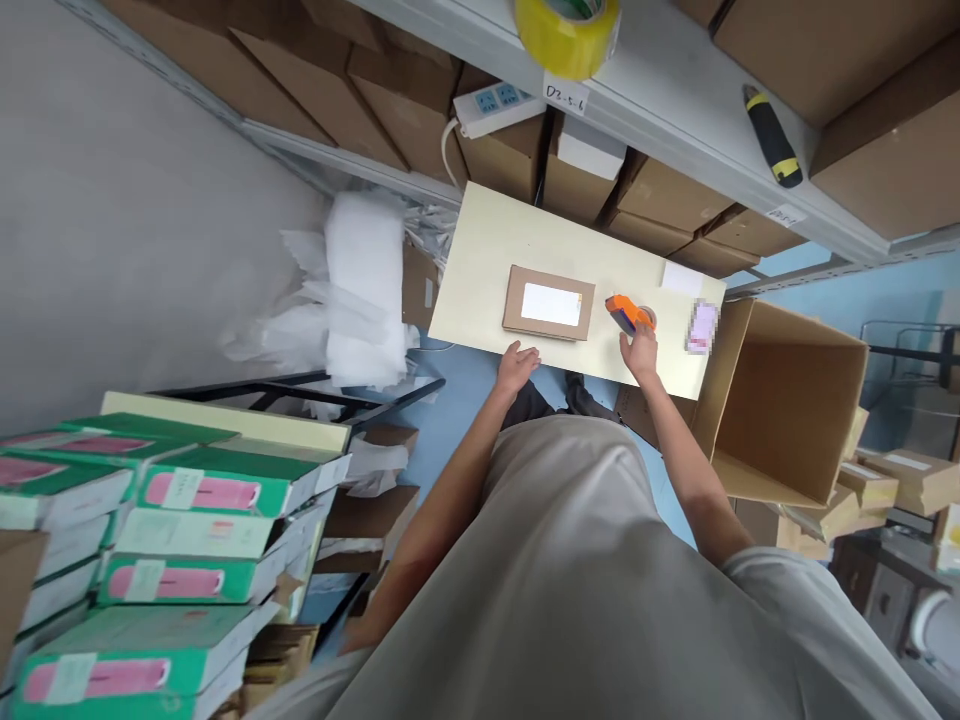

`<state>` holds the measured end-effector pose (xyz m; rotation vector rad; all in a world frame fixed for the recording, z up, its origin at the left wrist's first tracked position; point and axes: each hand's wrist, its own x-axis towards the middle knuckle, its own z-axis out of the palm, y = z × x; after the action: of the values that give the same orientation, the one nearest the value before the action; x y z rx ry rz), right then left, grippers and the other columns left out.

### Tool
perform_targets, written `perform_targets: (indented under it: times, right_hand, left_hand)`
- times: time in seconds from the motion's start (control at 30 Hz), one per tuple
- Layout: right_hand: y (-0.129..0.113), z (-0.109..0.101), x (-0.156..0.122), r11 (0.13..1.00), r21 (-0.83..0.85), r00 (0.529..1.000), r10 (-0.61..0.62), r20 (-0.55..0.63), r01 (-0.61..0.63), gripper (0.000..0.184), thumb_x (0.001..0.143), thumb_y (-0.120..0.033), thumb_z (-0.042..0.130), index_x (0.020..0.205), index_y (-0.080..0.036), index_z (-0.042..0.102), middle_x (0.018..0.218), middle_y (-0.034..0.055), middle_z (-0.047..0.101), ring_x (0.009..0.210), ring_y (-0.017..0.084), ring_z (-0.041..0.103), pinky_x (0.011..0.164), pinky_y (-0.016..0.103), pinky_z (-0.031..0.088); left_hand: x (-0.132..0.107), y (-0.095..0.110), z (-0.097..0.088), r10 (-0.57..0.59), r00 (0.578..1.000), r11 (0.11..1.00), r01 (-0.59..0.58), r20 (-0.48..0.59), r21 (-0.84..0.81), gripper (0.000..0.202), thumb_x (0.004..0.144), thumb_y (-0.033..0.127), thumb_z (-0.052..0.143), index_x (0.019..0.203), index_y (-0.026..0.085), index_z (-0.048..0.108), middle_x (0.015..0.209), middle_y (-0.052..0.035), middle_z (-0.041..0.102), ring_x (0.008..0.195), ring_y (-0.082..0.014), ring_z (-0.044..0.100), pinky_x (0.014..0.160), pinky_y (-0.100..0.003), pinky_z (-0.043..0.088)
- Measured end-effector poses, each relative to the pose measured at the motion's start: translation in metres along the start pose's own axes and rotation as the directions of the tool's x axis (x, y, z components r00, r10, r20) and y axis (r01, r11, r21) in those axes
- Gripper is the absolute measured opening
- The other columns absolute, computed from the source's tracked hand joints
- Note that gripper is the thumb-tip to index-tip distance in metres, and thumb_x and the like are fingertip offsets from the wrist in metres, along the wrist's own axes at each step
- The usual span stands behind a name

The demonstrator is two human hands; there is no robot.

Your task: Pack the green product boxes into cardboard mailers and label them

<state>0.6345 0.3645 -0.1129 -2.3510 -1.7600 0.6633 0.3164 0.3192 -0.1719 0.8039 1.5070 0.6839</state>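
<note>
A small brown cardboard box (514,300) with a white label (551,304) on top lies on the pale tabletop (480,235). My left hand (517,368) is by the table's front edge, just below the box's near left corner, with nothing in it and its fingers apart. To the right of the box, my right hand (640,352) grips an orange tape dispenser (624,308); the fingers partly cover its near end. A white sheet of paper (681,278) and a blurred pink item (702,327) rest further right on the table.
A large open carton (787,400) stands at the table's right end. Green boxes (202,490) are stacked at lower left, and white wrapping rolls (365,290) stand left of the table. The shelf above carries yellow tape (568,38), a cutter (772,137) and cartons; a power strip (499,107) sits below.
</note>
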Motion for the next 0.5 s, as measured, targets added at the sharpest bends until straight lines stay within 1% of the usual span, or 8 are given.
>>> perform_targets:
  times: [0.07, 0.13, 0.2, 0.27, 0.33, 0.4, 0.47, 0.5]
  right_hand:
    - [0.000, 0.007, 0.018, 0.999, -0.038, 1.000, 0.002, 0.021, -0.001, 0.050, 0.104, -0.037, 0.058, 0.146, -0.010, 0.057, 0.159, 0.0342, 0.059, 0.146, 0.046, 0.060, 0.122, 0.072, 0.052]
    - [-0.001, 0.014, 0.033, 0.998, -0.062, 1.000, 0.008, 0.018, -0.006, 0.051, 0.101, -0.034, 0.062, 0.144, -0.008, 0.056, 0.157, 0.0366, 0.058, 0.147, 0.048, 0.058, 0.123, 0.072, 0.050]
    - [-0.001, 0.020, 0.044, 0.998, -0.067, 1.000, 0.021, 0.004, -0.021, 0.052, 0.100, -0.031, 0.062, 0.146, -0.006, 0.052, 0.150, 0.0379, 0.062, 0.145, 0.048, 0.060, 0.123, 0.070, 0.049]
    - [0.001, 0.025, 0.051, 0.997, -0.067, 1.000, 0.030, -0.002, -0.030, 0.054, 0.102, -0.028, 0.059, 0.148, -0.004, 0.048, 0.145, 0.0380, 0.065, 0.142, 0.047, 0.062, 0.124, 0.068, 0.049]
    - [0.005, 0.029, 0.056, 0.998, -0.057, 1.000, 0.028, 0.009, -0.028, 0.056, 0.104, -0.028, 0.057, 0.151, -0.002, 0.044, 0.144, 0.0381, 0.067, 0.140, 0.046, 0.064, 0.123, 0.066, 0.051]
    - [0.012, 0.031, 0.060, 0.999, -0.038, 0.999, 0.029, 0.032, -0.028, 0.057, 0.105, -0.030, 0.056, 0.153, -0.002, 0.042, 0.144, 0.0378, 0.068, 0.138, 0.046, 0.067, 0.122, 0.065, 0.052]
    - [0.021, 0.031, 0.063, 0.999, -0.033, 0.997, 0.025, 0.071, -0.023, 0.056, 0.107, -0.033, 0.055, 0.153, -0.004, 0.043, 0.141, 0.0369, 0.071, 0.135, 0.046, 0.069, 0.121, 0.067, 0.053]
    - [0.027, 0.030, 0.064, 0.999, -0.038, 0.995, 0.001, 0.098, 0.002, 0.055, 0.109, -0.036, 0.054, 0.153, -0.004, 0.044, 0.139, 0.0363, 0.072, 0.134, 0.046, 0.070, 0.120, 0.068, 0.053]
  left_hand:
    - [-0.002, 0.011, 0.017, -0.083, 0.996, 0.985, 0.080, -0.017, -0.155, 0.084, 0.108, 0.026, 0.067, 0.182, 0.014, 0.030, 0.150, -0.0260, 0.075, 0.119, -0.0242, 0.085, 0.111, -0.044, 0.069]
    - [-0.001, 0.024, 0.032, -0.149, 0.988, 0.940, 0.130, -0.035, -0.315, 0.096, 0.105, 0.022, 0.070, 0.186, 0.020, 0.019, 0.158, -0.0242, 0.071, 0.128, -0.0230, 0.083, 0.116, -0.042, 0.066]
    - [0.003, 0.037, 0.042, -0.183, 0.981, 0.905, 0.140, -0.071, -0.401, 0.106, 0.102, 0.019, 0.074, 0.187, 0.024, 0.011, 0.158, -0.0214, 0.072, 0.131, -0.0236, 0.081, 0.118, -0.044, 0.065]
    - [0.007, 0.046, 0.050, -0.184, 0.977, 0.892, 0.118, -0.111, -0.436, 0.108, 0.101, 0.019, 0.075, 0.187, 0.024, 0.010, 0.159, -0.0203, 0.072, 0.131, -0.0241, 0.081, 0.119, -0.045, 0.064]
    - [0.008, 0.050, 0.057, -0.156, 0.978, 0.895, 0.081, -0.137, -0.439, 0.100, 0.102, 0.020, 0.073, 0.186, 0.024, 0.018, 0.165, -0.0207, 0.067, 0.132, -0.0237, 0.081, 0.119, -0.044, 0.063]
    - [0.005, 0.050, 0.066, -0.128, 0.980, 0.905, 0.052, -0.153, -0.423, 0.085, 0.103, 0.022, 0.069, 0.180, 0.022, 0.033, 0.170, -0.0217, 0.063, 0.132, -0.0236, 0.081, 0.120, -0.043, 0.062]
    - [-0.003, 0.047, 0.079, -0.108, 0.982, 0.915, 0.036, -0.157, -0.402, 0.069, 0.103, 0.024, 0.067, 0.169, 0.020, 0.049, 0.167, -0.0223, 0.065, 0.129, -0.0245, 0.082, 0.119, -0.044, 0.062]
    - [-0.009, 0.045, 0.086, -0.095, 0.984, 0.919, 0.028, -0.153, -0.394, 0.062, 0.102, 0.025, 0.067, 0.163, 0.019, 0.055, 0.164, -0.0222, 0.068, 0.128, -0.0250, 0.082, 0.119, -0.045, 0.062]
